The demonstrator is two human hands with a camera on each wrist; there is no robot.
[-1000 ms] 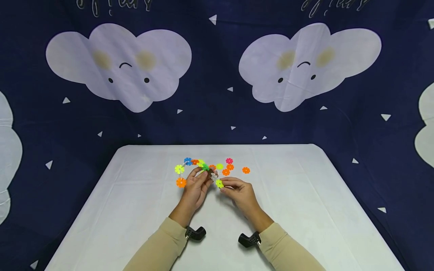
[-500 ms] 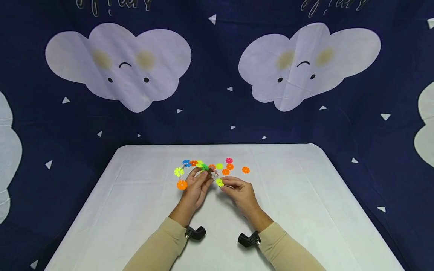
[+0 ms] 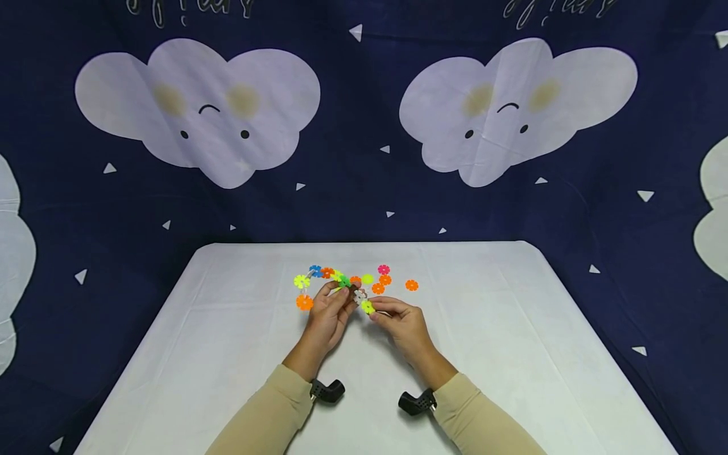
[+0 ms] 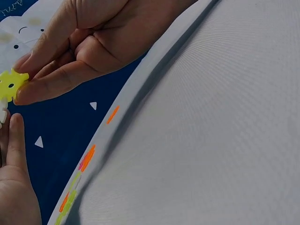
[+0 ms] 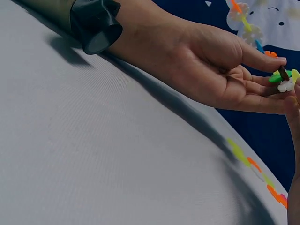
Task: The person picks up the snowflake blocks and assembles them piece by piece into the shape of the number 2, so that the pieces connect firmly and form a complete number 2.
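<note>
A chain of interlocking snowflake discs curves out to the left from my left hand, in the head view. The thumb and fingers of that hand grip it near a green disc and a brown disc. An orange disc dangles at the chain's outer end. Beyond the brown one sits a white disc. My right hand pinches a yellow disc between thumb and fingertips, right up against the white disc.
Several loose discs lie on the white table behind the hands, among them a pink disc and an orange disc farther right. A dark blue cloth with clouds hangs behind the table.
The chain's outer end dips slightly, then swings back up. Both hands stay almost in place, with the yellow disc still pinched in the right one.
</note>
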